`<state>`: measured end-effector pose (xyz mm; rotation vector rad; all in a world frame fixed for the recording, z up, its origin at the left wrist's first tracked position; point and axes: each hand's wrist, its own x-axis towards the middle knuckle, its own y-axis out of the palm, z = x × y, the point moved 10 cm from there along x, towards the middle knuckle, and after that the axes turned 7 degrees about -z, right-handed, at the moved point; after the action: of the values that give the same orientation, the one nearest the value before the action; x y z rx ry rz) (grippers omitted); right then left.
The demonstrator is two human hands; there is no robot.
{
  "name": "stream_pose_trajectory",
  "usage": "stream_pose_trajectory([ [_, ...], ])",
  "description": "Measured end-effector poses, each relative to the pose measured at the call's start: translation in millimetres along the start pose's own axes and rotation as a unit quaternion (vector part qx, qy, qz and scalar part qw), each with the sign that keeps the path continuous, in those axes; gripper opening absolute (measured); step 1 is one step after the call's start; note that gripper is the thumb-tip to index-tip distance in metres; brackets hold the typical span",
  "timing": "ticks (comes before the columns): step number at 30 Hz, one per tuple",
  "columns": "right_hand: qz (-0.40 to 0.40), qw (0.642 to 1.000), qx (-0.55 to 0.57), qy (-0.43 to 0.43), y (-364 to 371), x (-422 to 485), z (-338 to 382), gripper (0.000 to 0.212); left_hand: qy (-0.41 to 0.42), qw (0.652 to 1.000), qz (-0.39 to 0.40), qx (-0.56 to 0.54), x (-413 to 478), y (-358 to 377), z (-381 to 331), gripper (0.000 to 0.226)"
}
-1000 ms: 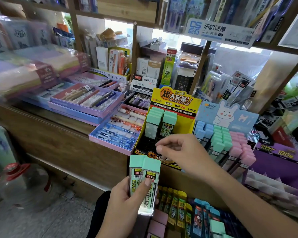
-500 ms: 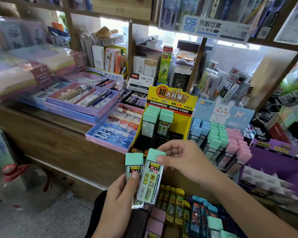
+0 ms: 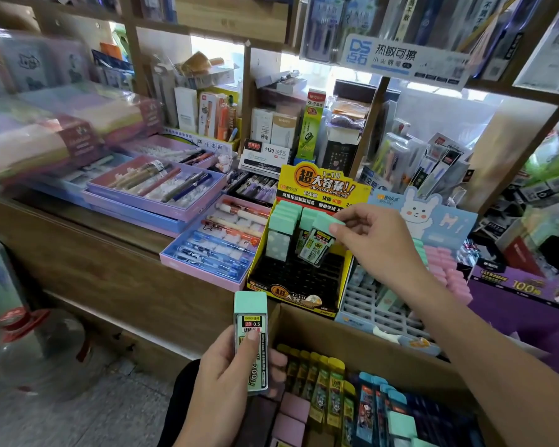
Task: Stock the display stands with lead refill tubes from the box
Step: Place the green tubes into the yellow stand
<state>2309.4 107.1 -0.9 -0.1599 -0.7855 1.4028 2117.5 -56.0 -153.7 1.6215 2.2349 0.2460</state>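
Holding tube [image 3: 318, 245] by mint cap: right hand [image 3: 380, 241], thumb and fingertips pinched. Tube tilted over black slots of yellow stand [image 3: 318, 187]; contact with slots unclear. Stocked tubes [image 3: 284, 221] upright in stand's back rows, just left of held one. Left hand [image 3: 223, 385] below stand's front, fingers and thumb wrapped round second tube [image 3: 251, 343], upright, cap up. Box [image 3: 352, 333] below stand, boxed tubes [image 3: 329, 391] standing inside. Bunny stand [image 3: 423, 214] right of yellow stand. Pen tray [image 3: 207, 253] left of it, on table [image 3: 110, 253].
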Motion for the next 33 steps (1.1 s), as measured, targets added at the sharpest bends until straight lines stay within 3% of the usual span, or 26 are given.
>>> stream_pose_trajectory([
  [7,-0.014,0.993,-0.102,-0.062,12,6,4,0.007,-0.007,1.000,-0.007,0.022,1,-4,3,0.023],
  [17,0.010,0.996,-0.076,-0.045,27,17,8,0.011,-0.007,1.000,-0.007,0.027,0,-3,1,0.023],
  [23,0.003,0.989,-0.117,-0.093,29,20,19,0.020,-0.004,1.000,-0.007,0.024,-1,-3,1,0.023],
  [33,0.022,0.991,-0.104,-0.087,30,23,16,0.011,0.002,1.000,-0.003,0.023,0,-2,0,0.022],
])
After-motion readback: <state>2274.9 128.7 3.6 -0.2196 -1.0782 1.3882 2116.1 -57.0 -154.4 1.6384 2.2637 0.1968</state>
